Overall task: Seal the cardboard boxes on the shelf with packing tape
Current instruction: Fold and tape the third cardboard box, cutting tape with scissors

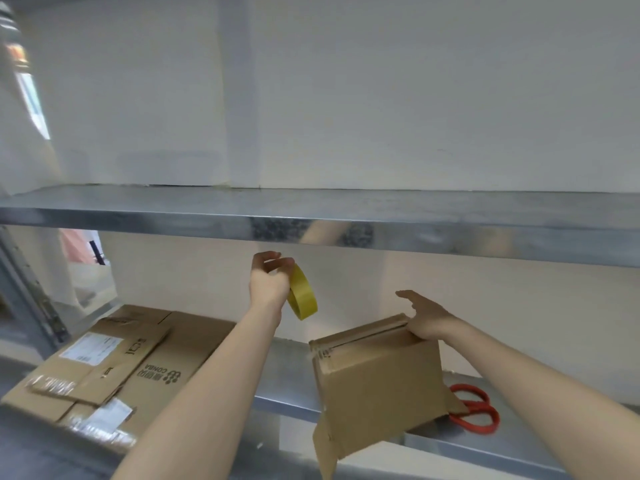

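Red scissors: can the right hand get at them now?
Probably not yet. The right hand grips the small cardboard box, whose flap covers part of the scissors on the shelf. Freed, its way round the box's right side looks open.

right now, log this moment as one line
left grip: holds yellow tape roll raised | right grip: holds tilted box at top edge | red scissors: on shelf, partly behind box
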`<act>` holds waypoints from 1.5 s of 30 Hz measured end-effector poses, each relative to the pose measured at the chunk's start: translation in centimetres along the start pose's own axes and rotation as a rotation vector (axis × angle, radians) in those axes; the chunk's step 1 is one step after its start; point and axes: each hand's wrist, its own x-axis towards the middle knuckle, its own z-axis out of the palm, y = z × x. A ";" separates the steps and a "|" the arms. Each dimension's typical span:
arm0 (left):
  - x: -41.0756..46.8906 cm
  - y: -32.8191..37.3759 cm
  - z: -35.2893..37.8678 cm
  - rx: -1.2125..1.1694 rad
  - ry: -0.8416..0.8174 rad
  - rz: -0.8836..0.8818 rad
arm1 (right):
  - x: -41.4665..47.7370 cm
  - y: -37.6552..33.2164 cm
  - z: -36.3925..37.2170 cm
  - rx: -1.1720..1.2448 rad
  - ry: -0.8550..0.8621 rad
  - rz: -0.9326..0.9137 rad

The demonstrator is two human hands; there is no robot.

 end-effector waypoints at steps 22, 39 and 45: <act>-3.5 -2.0 1.9 0.134 -0.036 -0.051 | -4.6 3.1 1.9 -0.693 -0.083 -0.276; 0.8 -1.5 0.1 0.165 -0.017 -0.004 | -5.9 -5.4 6.9 -0.504 -0.086 0.154; 0.6 -0.9 3.5 0.192 -0.128 0.013 | -7.6 -4.4 5.1 -0.417 -0.245 0.151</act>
